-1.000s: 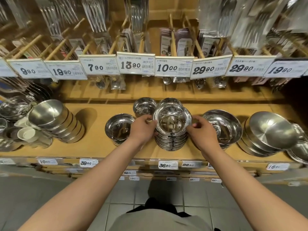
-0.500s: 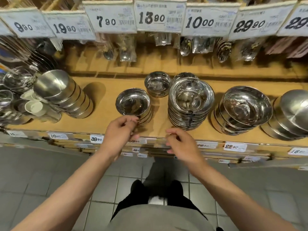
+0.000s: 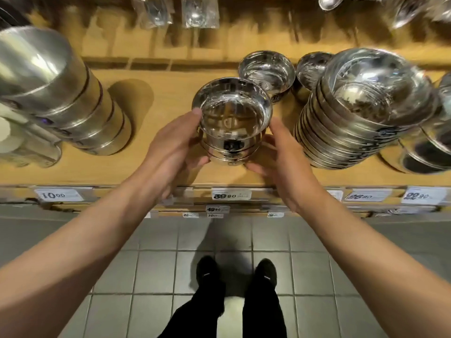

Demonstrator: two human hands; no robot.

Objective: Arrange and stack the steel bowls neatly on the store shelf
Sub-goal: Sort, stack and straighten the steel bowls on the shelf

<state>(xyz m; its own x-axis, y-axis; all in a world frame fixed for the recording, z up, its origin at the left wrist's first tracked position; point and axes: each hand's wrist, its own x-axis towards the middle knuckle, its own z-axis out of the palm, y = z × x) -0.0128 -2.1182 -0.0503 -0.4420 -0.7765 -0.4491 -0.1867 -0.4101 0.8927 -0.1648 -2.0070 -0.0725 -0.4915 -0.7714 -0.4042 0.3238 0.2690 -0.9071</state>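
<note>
Shelf: we stand at the wooden shelf [image 3: 170, 172], which carries every steel stack in view.
Left stack: a tall pile of deep bowls [image 3: 61, 93] leans on its side, well apart from our hands.
Right stack: a high pile of shallow bowls [image 3: 361, 118] sits just beside our right hand, tilted a little, with only reflections inside the top one.
Back bowls: a lone bowl [image 3: 267, 71] stands behind, empty as far as we can tell.
Small stack: the short stack of bowls [image 3: 231, 120] sits near the shelf's front edge, mouth up, between our palms.
Left hand [image 3: 170, 152]: fingers curl round the stack's left wall.
Right hand [image 3: 280, 157]: fingers wrap its lower right side.
Key relation: both hands are equally near, so we judge a straight two-handed lift or nudge comes next.
</note>
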